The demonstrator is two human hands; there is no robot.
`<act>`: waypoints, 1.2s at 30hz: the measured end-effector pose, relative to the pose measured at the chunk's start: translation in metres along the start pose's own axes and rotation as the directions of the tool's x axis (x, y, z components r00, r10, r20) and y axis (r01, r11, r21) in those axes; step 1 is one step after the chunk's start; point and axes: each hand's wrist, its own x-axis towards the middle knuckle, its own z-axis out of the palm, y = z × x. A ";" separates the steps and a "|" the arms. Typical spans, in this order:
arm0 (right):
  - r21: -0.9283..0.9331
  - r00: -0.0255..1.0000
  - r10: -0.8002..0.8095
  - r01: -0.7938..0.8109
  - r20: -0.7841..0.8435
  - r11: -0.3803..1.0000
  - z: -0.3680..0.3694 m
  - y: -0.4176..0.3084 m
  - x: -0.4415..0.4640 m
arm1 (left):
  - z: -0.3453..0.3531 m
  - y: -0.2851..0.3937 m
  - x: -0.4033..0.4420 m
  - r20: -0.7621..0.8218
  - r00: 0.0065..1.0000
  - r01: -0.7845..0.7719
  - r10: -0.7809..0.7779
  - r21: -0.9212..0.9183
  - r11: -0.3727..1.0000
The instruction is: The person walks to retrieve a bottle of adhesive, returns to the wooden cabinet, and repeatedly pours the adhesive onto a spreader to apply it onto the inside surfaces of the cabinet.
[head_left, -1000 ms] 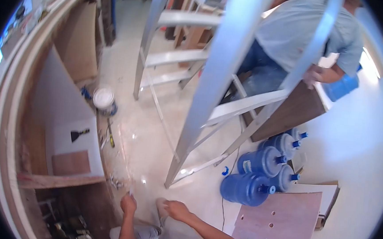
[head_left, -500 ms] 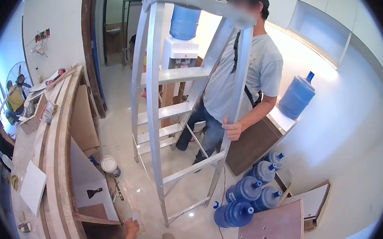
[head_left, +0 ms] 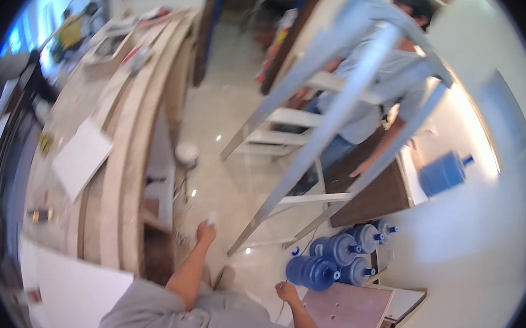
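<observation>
My left hand (head_left: 206, 232) is closed on a small whitish object (head_left: 211, 217), too blurred to name, above the floor beside the wooden cabinet. My right hand (head_left: 286, 291) hangs low with its fingers curled, near the blue water bottles; what it holds, if anything, is too small to make out. An aluminium stepladder (head_left: 333, 126) leans in view ahead of me. Behind it stands another person (head_left: 364, 110) in a grey shirt, one hand near the ladder's side rail.
Several blue water bottles (head_left: 313, 272) lie on the right, by a pinkish board (head_left: 344, 313). Another bottle (head_left: 442, 173) is on a counter. The long wooden cabinet (head_left: 116, 172) runs along the left, with a white panel (head_left: 82, 159) on top. A bucket (head_left: 187, 154) stands beside it.
The view has swung, so the ladder now looks tilted. The other person's hand has come away from the ladder rail. My right hand shows more fully, and my left arm reaches further into view.
</observation>
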 end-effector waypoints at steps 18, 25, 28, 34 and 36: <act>-0.116 0.870 -0.205 0.285 0.449 0.951 0.022 0.074 -0.023 | -0.037 0.023 -0.027 0.266 0.940 0.236 -0.215 -0.050 0.970; -0.027 0.958 0.004 0.004 0.285 1.000 -0.020 -0.014 0.029 | -0.046 0.009 -0.039 0.138 0.960 0.256 -0.243 -0.084 0.963; -0.054 0.952 -0.126 0.147 0.280 0.988 -0.037 -0.026 0.050 | -0.057 -0.002 -0.046 0.056 0.964 0.265 -0.261 -0.102 0.959; -0.081 0.797 -0.394 0.479 0.457 0.874 -0.046 0.007 0.128 | -0.030 -0.100 -0.065 -0.293 0.956 0.073 -0.001 0.234 0.970; -0.153 0.777 -0.366 0.502 0.512 0.851 -0.050 0.020 0.164 | -0.046 -0.093 -0.107 -0.272 0.955 0.181 -0.114 0.237 0.954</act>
